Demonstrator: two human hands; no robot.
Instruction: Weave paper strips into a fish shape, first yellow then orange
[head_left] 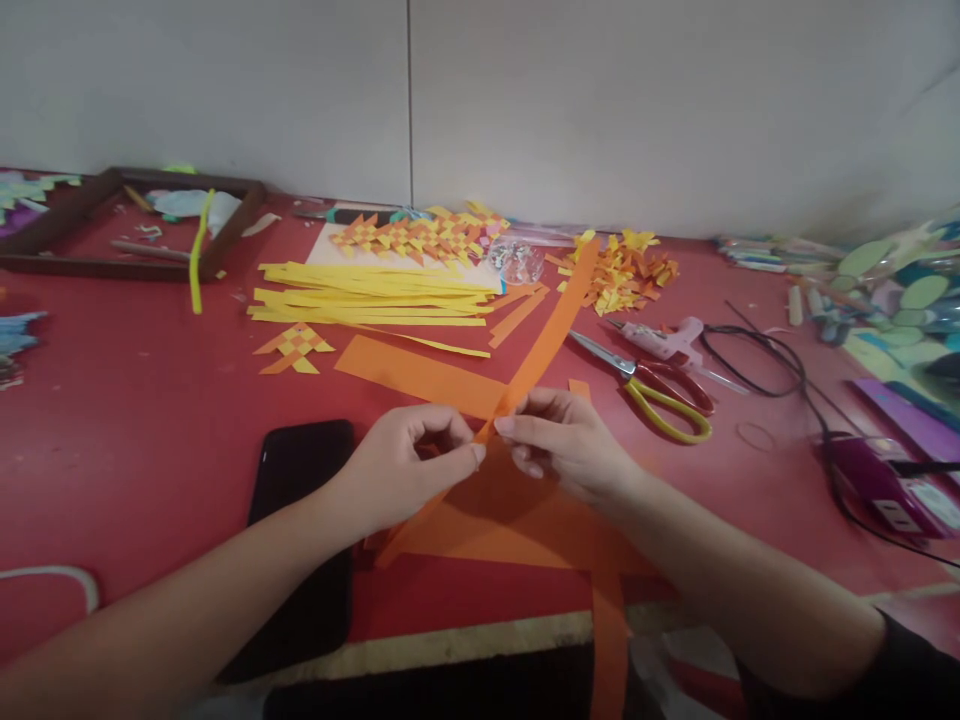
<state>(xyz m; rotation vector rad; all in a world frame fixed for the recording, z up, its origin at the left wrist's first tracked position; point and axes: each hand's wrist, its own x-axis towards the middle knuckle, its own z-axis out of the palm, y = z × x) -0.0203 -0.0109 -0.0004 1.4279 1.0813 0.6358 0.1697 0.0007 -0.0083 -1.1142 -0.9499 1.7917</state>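
Observation:
A long orange paper strip (559,325) runs diagonally through both hands, its upper end pointing away and its lower end towards the near left. My left hand (420,455) pinches it between thumb and fingers near its middle. Close beside, my right hand (566,435) pinches the same strip, thumb tip almost touching the left one. Beneath the hands lie orange sheets (517,530), partly hidden, and behind them a wide orange piece (420,372). Another orange strip (609,640) hangs over the table's near edge.
Yellow strips (375,300) and a woven yellow-orange piece (296,348) lie beyond. Scissors (667,400), a pink glue gun (667,340) and a purple device (885,485) are at right. A black phone (300,470) sits left, a wooden frame (97,268) farther back.

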